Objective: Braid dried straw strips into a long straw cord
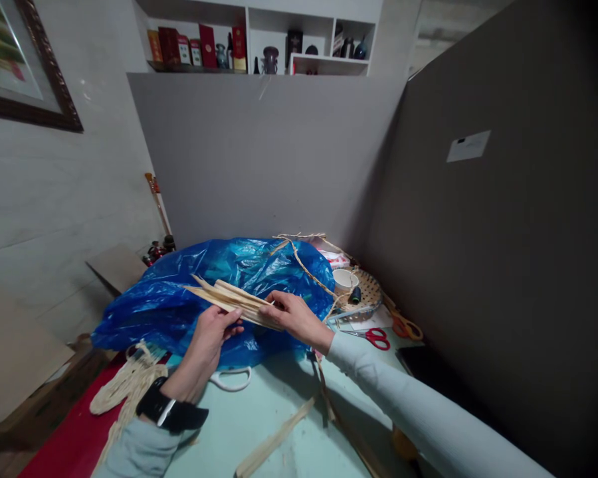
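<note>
A bundle of pale dried leaf strips (229, 299) is held between both hands above a blue plastic bag (179, 292). My left hand (212, 332) grips the bundle from below, fingers curled round it, with a black watch on the wrist. My right hand (292, 317) pinches the bundle's right end from the far side. The strips fan out up and to the left over the bag.
A braided straw piece (129, 382) lies at the left on a red cloth (74, 438). Loose strips (279, 435) lie on the pale green tabletop (259, 411). Red scissors (376, 337), orange scissors (406, 326), a white cup (343, 280) and a woven tray (369, 292) sit at the right. Grey partitions (478, 232) close in behind and right.
</note>
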Demonstrator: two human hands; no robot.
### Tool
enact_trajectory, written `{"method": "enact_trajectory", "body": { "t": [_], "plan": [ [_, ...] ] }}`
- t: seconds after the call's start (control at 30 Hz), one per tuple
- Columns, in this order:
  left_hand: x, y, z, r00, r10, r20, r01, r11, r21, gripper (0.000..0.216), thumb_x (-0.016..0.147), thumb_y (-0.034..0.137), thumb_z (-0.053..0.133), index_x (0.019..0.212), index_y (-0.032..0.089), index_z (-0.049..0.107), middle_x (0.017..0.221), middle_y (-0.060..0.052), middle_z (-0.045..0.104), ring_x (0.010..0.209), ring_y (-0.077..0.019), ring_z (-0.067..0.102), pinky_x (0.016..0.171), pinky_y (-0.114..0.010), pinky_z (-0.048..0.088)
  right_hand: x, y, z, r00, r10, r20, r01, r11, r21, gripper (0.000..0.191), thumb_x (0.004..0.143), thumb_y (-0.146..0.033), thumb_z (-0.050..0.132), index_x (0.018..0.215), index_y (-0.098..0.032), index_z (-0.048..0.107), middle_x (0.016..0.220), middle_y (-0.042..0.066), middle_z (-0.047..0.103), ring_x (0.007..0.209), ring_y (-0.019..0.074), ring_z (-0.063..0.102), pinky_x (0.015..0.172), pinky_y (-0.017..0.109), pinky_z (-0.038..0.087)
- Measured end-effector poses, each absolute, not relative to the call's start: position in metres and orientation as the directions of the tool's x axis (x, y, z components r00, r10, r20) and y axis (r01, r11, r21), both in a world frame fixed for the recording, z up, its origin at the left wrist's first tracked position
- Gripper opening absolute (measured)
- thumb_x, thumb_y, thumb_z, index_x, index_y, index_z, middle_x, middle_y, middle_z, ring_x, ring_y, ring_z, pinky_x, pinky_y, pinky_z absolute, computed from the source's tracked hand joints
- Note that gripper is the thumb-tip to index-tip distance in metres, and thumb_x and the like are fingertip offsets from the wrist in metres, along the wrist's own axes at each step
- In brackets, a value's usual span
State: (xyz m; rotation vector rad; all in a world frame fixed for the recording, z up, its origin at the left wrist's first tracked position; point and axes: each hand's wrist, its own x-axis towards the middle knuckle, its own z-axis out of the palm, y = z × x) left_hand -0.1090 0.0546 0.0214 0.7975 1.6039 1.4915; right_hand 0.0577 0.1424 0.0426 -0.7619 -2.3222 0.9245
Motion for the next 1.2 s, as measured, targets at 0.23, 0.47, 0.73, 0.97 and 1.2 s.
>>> {"method": "enact_trajectory", "body": {
  "t": [0.23, 0.47, 0.73, 0.97, 1.2],
  "plan": [
    [-0.106, 0.053, 0.023, -0.465, 0.876, -0.127, -0.084, 0.099, 0.992, 0.035, 0.091, 0.033, 0.062, 0.122, 0.018, 0.059, 0.123, -0.009, 0.063, 0.101, -0.0234, 0.065, 0.084, -0.045, 0.056, 0.043, 0.141, 0.042, -0.701, 0.672, 0.239, 0.304, 0.584, -0.752, 0.024, 0.090, -0.030, 0.051, 0.073, -0.016, 0.058, 0.069, -0.001, 0.054, 0.066, 0.0129, 0.047, 0.060, 0.024, 0.030],
    [-0.111, 0.058, 0.020, -0.485, 0.862, -0.149, -0.138, 0.093, 0.986, 0.035, 0.091, 0.032, 0.062, 0.123, 0.018, 0.059, 0.124, -0.009, 0.063, 0.102, -0.0236, 0.065, 0.084, -0.045, 0.056, 0.038, 0.143, 0.037, -0.629, 0.725, 0.282, 0.290, 0.555, -0.780, 0.022, 0.092, -0.026, 0.045, 0.073, -0.018, 0.053, 0.071, -0.001, 0.055, 0.071, 0.0142, 0.050, 0.064, 0.024, 0.033],
    [-0.117, 0.056, 0.022, -0.512, 0.845, -0.153, -0.173, 0.073, 0.982, 0.035, 0.091, 0.033, 0.062, 0.123, 0.018, 0.059, 0.123, -0.009, 0.063, 0.101, -0.0234, 0.065, 0.084, -0.045, 0.056, 0.041, 0.152, 0.034, -0.604, 0.740, 0.296, 0.345, 0.577, -0.740, 0.027, 0.098, -0.025, 0.035, 0.085, -0.017, 0.057, 0.082, 0.003, 0.069, 0.073, 0.0143, 0.062, 0.066, 0.023, 0.041],
    [-0.134, 0.049, 0.040, -0.590, 0.807, -0.006, -0.119, -0.079, 0.990, 0.033, 0.091, 0.032, 0.062, 0.121, 0.017, 0.060, 0.123, -0.009, 0.064, 0.101, -0.0233, 0.065, 0.084, -0.045, 0.056, 0.050, 0.162, 0.038, -0.730, 0.642, 0.236, 0.517, 0.744, -0.424, 0.014, 0.093, -0.026, 0.058, 0.093, -0.016, 0.068, 0.087, 0.005, 0.069, 0.085, 0.0189, 0.064, 0.077, 0.032, 0.049],
    [-0.136, 0.049, 0.044, -0.596, 0.803, 0.030, -0.089, -0.103, 0.991, 0.031, 0.091, 0.032, 0.062, 0.118, 0.017, 0.061, 0.118, -0.008, 0.065, 0.098, -0.0220, 0.066, 0.082, -0.043, 0.056, 0.011, 0.160, 0.032, -0.771, 0.603, 0.203, 0.602, 0.795, -0.074, 0.033, 0.095, -0.032, 0.059, 0.123, -0.015, 0.058, 0.123, 0.011, 0.060, 0.105, 0.0233, 0.062, 0.088, 0.044, 0.053]
  ]
}}
